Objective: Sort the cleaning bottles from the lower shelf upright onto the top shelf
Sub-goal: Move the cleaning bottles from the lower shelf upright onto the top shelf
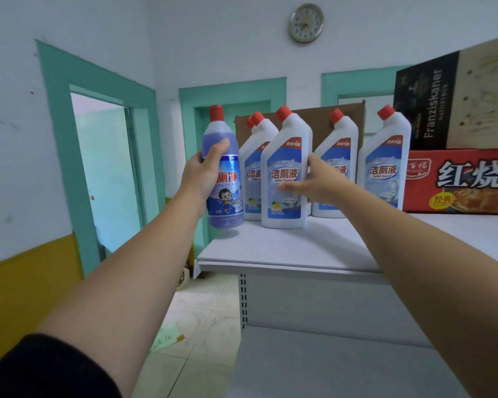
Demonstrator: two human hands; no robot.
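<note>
My left hand (202, 171) grips a tall blue bottle (222, 193) with a red cap, held upright just above the left end of the top shelf (285, 248). My right hand (314, 182) wraps the right side of a white red-capped toilet cleaner bottle (285, 156), which stands upright on the shelf. Three more white bottles stand upright behind and beside it: one at the left rear (253, 156), one behind my right hand (338, 145), one further right (385, 159). The lower shelf (328, 366) shows no bottles.
A red food carton (460, 182) lies on the top shelf at the right, with a dark Franziskaner box (426, 101) on it. Brown cardboard (314, 122) stands behind the bottles. The shelf's left edge drops to a tiled floor (196, 326). Teal door frames line the wall.
</note>
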